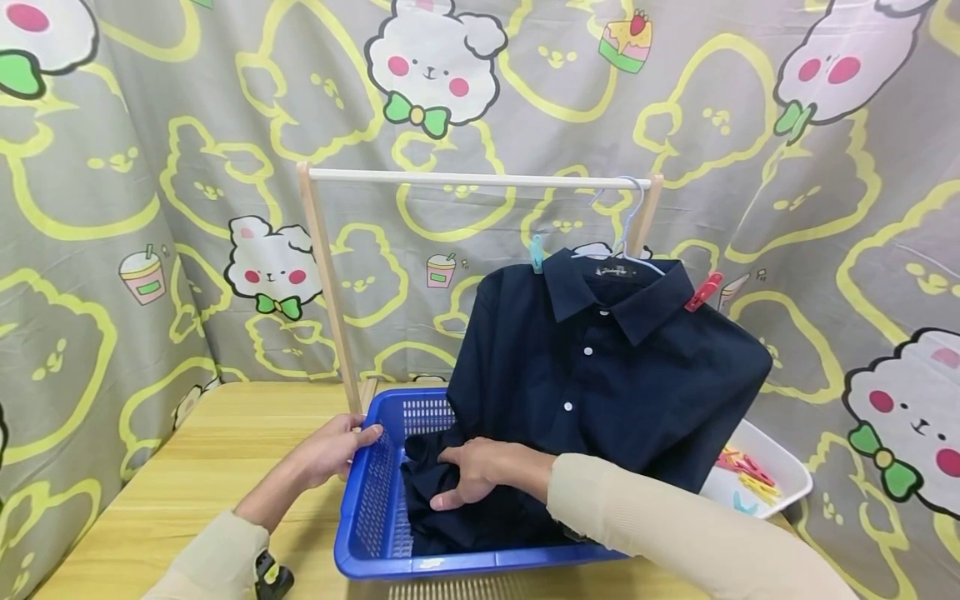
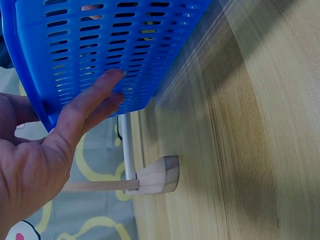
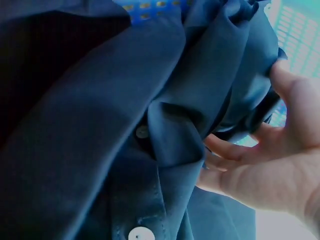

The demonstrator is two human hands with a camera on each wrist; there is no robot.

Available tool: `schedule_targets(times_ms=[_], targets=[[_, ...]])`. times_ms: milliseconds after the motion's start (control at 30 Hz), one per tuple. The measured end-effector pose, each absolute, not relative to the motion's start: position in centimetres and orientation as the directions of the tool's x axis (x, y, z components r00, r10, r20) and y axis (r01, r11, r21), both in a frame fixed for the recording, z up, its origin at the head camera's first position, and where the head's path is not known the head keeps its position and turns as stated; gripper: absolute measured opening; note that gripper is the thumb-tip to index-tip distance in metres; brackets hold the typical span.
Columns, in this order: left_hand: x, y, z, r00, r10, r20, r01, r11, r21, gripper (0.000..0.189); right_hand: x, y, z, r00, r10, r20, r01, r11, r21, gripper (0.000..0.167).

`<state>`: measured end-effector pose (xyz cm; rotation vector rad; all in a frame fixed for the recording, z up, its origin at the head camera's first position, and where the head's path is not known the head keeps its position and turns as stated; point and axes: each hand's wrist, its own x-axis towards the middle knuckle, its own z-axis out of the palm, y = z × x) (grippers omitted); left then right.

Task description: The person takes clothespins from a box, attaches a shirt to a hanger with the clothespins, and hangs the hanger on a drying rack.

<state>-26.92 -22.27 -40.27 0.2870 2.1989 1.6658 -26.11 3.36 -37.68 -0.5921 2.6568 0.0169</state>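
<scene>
A dark navy button-up shirt (image 1: 592, 358) hangs on a light blue wire hanger (image 1: 628, 221) from the rack's white bar, with a teal clothespin (image 1: 537, 254) and a red clothespin (image 1: 703, 292) at its shoulders. Its lower part bunches inside a blue perforated basket (image 1: 423, 563). My left hand (image 1: 337, 446) grips the basket's left rim, thumb over the top; the left wrist view shows fingers (image 2: 92, 102) along the outer wall. Down in the basket, my right hand (image 1: 480, 471) holds gathered dark cloth, with thumb and fingers around the folds in the right wrist view.
A wooden rack (image 1: 324, 275) stands on the wood-grain table (image 1: 172, 492) behind the basket. Partly hidden by the shirt, a white tray (image 1: 787, 487) at the right holds several colored clothespins (image 1: 750, 471). A patterned curtain (image 1: 480, 108) hangs behind.
</scene>
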Motion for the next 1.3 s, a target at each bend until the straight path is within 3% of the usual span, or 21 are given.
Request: schedule_targets(times_ms=[367, 600, 800, 933, 1300], targets=[[-26.9, -22.3, -40.3, -0.908, 0.388, -0.158, -0.052, 0.27, 0.962, 0.053, -25.9, 5.7, -36.6, -0.754, -0.352, -0.556, -0.468, 0.881, 0.077, 0.108], [-27.1, -22.3, -40.5, -0.908, 0.39, -0.152, -0.048, 0.264, 0.963, 0.053, -25.3, 6.5, -38.0, -0.751, -0.266, -0.604, -0.486, 0.842, 0.234, 0.129], [-27.0, -22.3, -40.6, -0.908, 0.389, -0.154, -0.051, 0.261, 0.964, 0.051, -25.2, 6.8, -38.8, -0.743, -0.244, -0.623, -0.507, 0.813, 0.286, 0.131], [-26.9, -22.3, -40.7, -0.908, 0.39, -0.155, -0.051, 0.264, 0.963, 0.051, -25.2, 7.1, -39.8, -0.776, -0.245, -0.581, -0.493, 0.81, 0.317, 0.132], [-27.0, -22.3, -40.7, -0.907, 0.394, -0.149, -0.045, 0.261, 0.964, 0.052, -24.1, 8.1, -40.6, -0.814, -0.395, -0.426, -0.568, 0.695, 0.442, 0.127]])
